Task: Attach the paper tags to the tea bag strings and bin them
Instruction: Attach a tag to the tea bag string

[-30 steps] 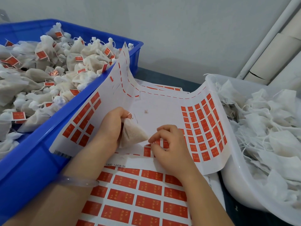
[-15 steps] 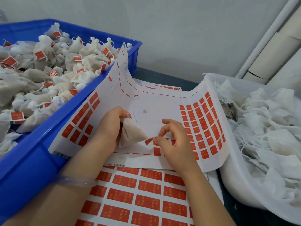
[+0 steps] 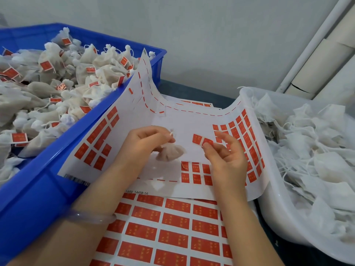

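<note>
- The left hand [image 3: 146,145] pinches the end of the string [image 3: 171,133] between its fingertips. The tea bag [image 3: 171,153] hangs below it, just over the part-used sheet [image 3: 182,120].
- The right hand [image 3: 226,158] pinches a red tag [image 3: 199,140] by one end. The tag is held up near the string but not touching it.
- The tag looks sticky and limp. It could curl onto the fingers or fold on itself before the string lies across it, and then it would be wasted.
- The string end is short and thin. A loose pinch would probably let it slip, and the tea bag would drop onto the sheet.
- If the hands meet at an angle, the tag may close crooked or miss the string, and it could pull off later in the pile.
- The sheet is bowed like a trough. One side leans on the blue bin [image 3: 38,189] and the other lies over the rim of the white tub [image 3: 278,217]. A nudge from a wrist could make it spring or slide.
- Working room is narrow, only the hollow of the sheet between bin and tub, with both forearms lying over the full sheet [image 3: 169,223] below.
- The bin wall rises on the left, so the finished tea bag has to go up and over its rim. The sheet's raised corner stands right there and may be swept along.
- Open tabletop [image 3: 192,91] shows only behind the sheet, towards the wall.
</note>
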The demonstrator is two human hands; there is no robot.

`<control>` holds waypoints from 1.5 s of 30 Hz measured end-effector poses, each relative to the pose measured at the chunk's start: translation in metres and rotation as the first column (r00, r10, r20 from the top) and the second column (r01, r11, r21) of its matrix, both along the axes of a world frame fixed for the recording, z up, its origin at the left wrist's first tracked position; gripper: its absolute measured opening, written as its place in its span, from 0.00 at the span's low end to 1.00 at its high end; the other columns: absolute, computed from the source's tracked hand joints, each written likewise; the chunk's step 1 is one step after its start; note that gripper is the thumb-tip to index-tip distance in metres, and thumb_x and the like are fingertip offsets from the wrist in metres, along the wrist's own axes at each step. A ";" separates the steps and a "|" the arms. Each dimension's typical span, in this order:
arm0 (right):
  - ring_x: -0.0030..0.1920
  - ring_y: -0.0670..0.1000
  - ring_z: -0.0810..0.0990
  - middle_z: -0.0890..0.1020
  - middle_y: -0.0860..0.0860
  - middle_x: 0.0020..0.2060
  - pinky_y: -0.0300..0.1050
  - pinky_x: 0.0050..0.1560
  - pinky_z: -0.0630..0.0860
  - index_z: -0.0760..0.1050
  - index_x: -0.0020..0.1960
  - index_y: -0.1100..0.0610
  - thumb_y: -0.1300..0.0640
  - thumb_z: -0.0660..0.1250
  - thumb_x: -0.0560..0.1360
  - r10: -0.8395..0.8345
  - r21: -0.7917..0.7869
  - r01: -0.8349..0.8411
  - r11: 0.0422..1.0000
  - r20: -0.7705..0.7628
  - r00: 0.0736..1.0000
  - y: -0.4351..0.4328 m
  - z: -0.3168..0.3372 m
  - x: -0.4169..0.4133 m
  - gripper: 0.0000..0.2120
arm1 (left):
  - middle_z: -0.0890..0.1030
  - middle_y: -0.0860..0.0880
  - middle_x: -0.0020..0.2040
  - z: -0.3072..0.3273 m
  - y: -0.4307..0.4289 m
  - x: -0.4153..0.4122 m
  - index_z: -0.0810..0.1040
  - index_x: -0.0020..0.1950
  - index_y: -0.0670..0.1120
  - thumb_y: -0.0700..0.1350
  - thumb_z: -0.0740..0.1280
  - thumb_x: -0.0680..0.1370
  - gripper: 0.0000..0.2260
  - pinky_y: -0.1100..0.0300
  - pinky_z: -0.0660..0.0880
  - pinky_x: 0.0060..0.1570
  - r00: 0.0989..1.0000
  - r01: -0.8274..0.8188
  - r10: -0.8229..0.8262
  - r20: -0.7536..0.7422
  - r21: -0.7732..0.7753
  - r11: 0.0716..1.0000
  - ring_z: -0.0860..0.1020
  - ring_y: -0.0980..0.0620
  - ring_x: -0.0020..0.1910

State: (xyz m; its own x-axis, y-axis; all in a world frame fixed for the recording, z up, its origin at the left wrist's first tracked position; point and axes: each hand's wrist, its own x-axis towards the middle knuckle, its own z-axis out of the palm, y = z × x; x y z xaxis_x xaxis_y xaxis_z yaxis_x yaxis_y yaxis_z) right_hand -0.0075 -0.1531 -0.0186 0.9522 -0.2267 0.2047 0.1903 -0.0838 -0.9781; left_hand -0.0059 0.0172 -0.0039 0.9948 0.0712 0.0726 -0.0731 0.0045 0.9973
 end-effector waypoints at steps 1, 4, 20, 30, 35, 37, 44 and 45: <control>0.41 0.33 0.80 0.79 0.28 0.38 0.25 0.29 0.71 0.73 0.51 0.40 0.53 0.70 0.72 0.001 0.006 -0.001 1.000 0.005 1.000 0.000 0.000 0.000 0.12 | 0.83 0.53 0.39 0.001 -0.001 -0.001 0.83 0.33 0.54 0.40 0.66 0.76 0.15 0.59 0.77 0.48 1.000 0.018 -0.018 0.020 -0.006 1.000 0.81 0.50 0.45; 0.43 0.33 0.79 0.79 0.27 0.38 0.24 0.32 0.72 0.76 0.47 0.40 0.52 0.70 0.71 0.001 -0.002 -0.001 1.000 0.003 1.000 -0.001 -0.001 0.000 0.08 | 0.84 0.55 0.38 0.004 -0.006 -0.003 0.82 0.33 0.52 0.36 0.66 0.75 0.15 0.68 0.77 0.40 0.998 0.030 -0.033 0.059 0.059 0.998 0.81 0.56 0.43; 0.39 0.48 0.83 0.84 0.45 0.38 0.42 0.42 0.79 0.80 0.42 0.49 0.55 0.67 0.74 0.047 0.197 -0.027 0.980 -0.096 0.994 0.002 -0.008 0.002 0.04 | 0.83 0.53 0.48 0.010 0.002 -0.008 0.83 0.44 0.54 0.36 0.65 0.71 0.14 0.59 0.79 0.51 0.851 0.503 -0.523 0.053 0.208 0.839 0.80 0.50 0.52; 0.35 0.45 0.81 0.83 0.46 0.37 0.41 0.40 0.77 0.80 0.42 0.50 0.56 0.67 0.75 0.032 0.246 0.008 0.969 -0.160 0.987 -0.001 -0.009 0.005 0.05 | 0.75 0.67 0.48 0.010 -0.006 -0.022 0.75 0.44 0.66 0.48 0.71 0.72 0.11 0.76 0.72 0.44 0.819 0.314 -0.570 0.058 0.787 0.531 0.73 0.66 0.52; 0.36 0.46 0.81 0.84 0.46 0.37 0.41 0.40 0.77 0.80 0.42 0.49 0.55 0.67 0.74 0.030 0.221 0.007 0.975 -0.166 0.986 0.000 -0.010 0.006 0.04 | 0.74 0.70 0.38 0.007 -0.002 -0.013 0.69 0.41 0.65 0.47 0.72 0.72 0.15 0.79 0.71 0.37 0.896 0.060 -0.350 0.272 0.707 0.705 0.71 0.71 0.50; 0.36 0.46 0.81 0.84 0.46 0.38 0.41 0.40 0.77 0.80 0.42 0.49 0.55 0.67 0.74 0.028 0.203 0.006 0.979 -0.162 0.986 0.001 -0.011 0.005 0.05 | 0.74 0.70 0.36 0.007 -0.004 -0.013 0.68 0.42 0.65 0.51 0.71 0.71 0.13 0.77 0.70 0.33 0.912 0.010 -0.284 0.295 0.677 0.736 0.72 0.72 0.50; 0.34 0.44 0.81 0.83 0.45 0.35 0.36 0.37 0.76 0.80 0.43 0.50 0.55 0.67 0.74 0.007 0.175 0.021 0.984 -0.157 0.988 0.001 -0.011 0.004 0.03 | 0.82 0.59 0.39 0.010 -0.006 -0.014 0.69 0.36 0.56 0.60 0.65 0.65 0.10 0.67 0.78 0.39 0.918 -0.007 -0.189 0.348 0.492 0.871 0.81 0.60 0.40; 0.35 0.44 0.81 0.83 0.44 0.36 0.38 0.38 0.77 0.80 0.43 0.50 0.54 0.67 0.74 0.007 0.183 0.024 0.983 -0.164 0.986 0.001 -0.011 0.005 0.03 | 0.82 0.59 0.40 0.011 -0.007 -0.015 0.69 0.37 0.56 0.58 0.66 0.66 0.09 0.68 0.79 0.40 0.917 0.003 -0.189 0.353 0.467 0.884 0.81 0.59 0.41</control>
State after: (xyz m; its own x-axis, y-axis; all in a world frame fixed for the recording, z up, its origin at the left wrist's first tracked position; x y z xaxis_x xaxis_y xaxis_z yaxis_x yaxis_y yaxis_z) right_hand -0.0028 -0.1517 -0.0293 0.9672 -0.2540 0.0010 0.0271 0.0994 -0.9947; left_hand -0.0206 0.0105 0.0069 0.8829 -0.1559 0.4429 -0.4659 -0.4078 0.7853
